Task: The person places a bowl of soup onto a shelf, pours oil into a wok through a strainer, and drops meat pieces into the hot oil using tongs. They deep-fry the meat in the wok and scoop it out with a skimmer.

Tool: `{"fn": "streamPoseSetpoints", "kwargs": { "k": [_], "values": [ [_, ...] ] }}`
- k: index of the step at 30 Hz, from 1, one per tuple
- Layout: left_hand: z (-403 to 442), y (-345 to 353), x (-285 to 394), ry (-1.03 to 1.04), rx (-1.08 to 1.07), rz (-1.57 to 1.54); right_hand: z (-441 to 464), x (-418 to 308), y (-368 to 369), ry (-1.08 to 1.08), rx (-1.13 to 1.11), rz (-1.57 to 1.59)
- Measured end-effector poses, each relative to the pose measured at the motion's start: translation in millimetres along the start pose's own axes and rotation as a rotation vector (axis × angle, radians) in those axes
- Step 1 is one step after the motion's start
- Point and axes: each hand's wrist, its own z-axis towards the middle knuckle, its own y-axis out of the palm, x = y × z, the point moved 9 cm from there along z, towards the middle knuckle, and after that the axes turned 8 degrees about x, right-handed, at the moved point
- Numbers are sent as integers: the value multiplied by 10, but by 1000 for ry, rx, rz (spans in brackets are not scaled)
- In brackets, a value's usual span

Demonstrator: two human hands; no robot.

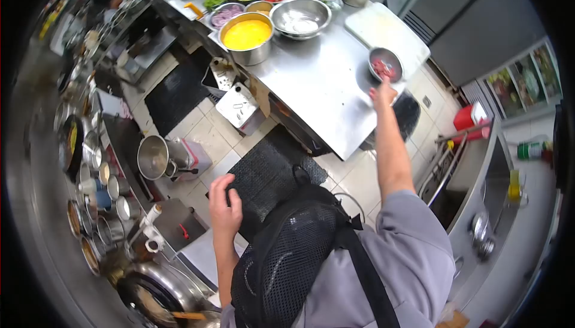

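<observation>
Steel counter [311,85] below: small metal bowl [391,56] of red pieces [382,69] directly beyond right hand [384,93], which grips its near rim; left hand [225,209], empty, loosely open, well apart.

The steel table [317,88] carries a pot [251,56], large bowl [300,19] and white board [383,25].

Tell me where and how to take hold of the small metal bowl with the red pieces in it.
Probably best by the near rim, coming from the wearer's side. The small metal bowl is round with no handle visible, and its open top faces up, so a rim pinch, kept clear of the red pieces, should suit. The right hand is at that edge.
</observation>
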Motion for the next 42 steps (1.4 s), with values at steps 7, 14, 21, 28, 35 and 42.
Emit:
{"fn": "streamPoseSetpoints", "kwargs": {
  "k": [7, 14, 21, 28, 35, 42],
  "values": [
    [-55, 340, -40, -130, -43, -145, 363, -39, 183, -211, -131, -72],
    [-604, 514, -1063, -676, 97, -566, -2789, 710, 919, -426, -1190, -450],
    [-1682, -103, -2053, -1017, 654, -970, -5764, 1738, 772, -349, -1895, -726],
    [-2978, -921, -2262, -994, 1234, -809, -6992, 3092, 1141, 70, -2341, -1091],
    [-3557, -1248, -2074, -1206, 1596, -631, -7175, 5610, 2916, -586, -1744, -1395],
    [-3220, -1362, -1957, -1123, 1935, -667, -7419, 6051, 3125, -823, -1701, -1271]
  ]
}}
